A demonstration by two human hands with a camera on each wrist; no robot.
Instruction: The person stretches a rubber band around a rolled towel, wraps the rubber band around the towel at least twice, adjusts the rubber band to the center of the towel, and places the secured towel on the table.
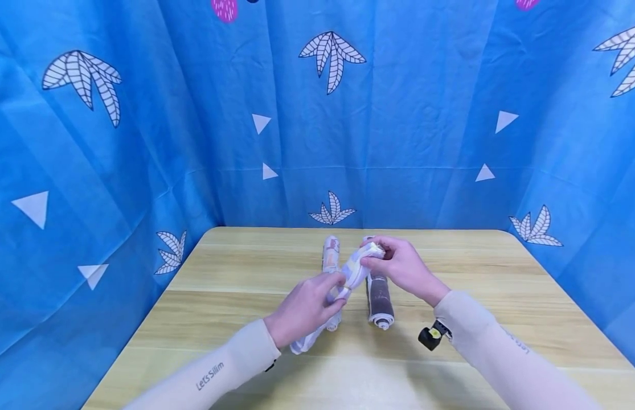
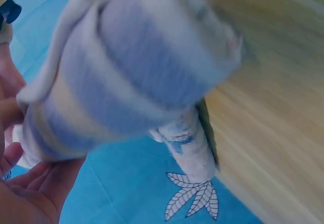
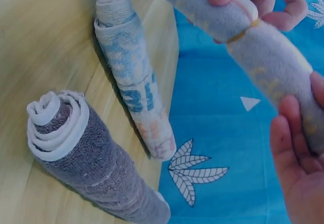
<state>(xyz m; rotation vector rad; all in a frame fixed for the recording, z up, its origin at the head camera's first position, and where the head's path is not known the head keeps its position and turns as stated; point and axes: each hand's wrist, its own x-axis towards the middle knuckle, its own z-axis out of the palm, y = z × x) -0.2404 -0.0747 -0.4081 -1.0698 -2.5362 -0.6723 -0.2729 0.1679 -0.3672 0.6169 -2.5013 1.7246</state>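
A rolled towel (image 1: pixel 355 270) in pale purple and white with yellow marks is held aslant above the table by both hands. My left hand (image 1: pixel 309 307) grips it around the middle, fingers and thumb on either side. Close to those fingers, a thin tan band (image 3: pixel 242 34) circles the roll and pinches it in. At the far upper end, my right hand (image 1: pixel 406 267) holds the towel between thumb and fingers. The left wrist view shows the near end of the roll (image 2: pixel 136 57) large and blurred, with purple and cream stripes.
Beneath the hands, two more rolled towels lie lengthwise on the wooden table (image 1: pixel 235 285): a whitish one with blue and orange print (image 3: pixel 129 67) on the left, and a dark grey-brown one (image 1: pixel 380 296) on the right. A blue patterned curtain (image 1: pixel 420 114) surrounds the table's back and sides.
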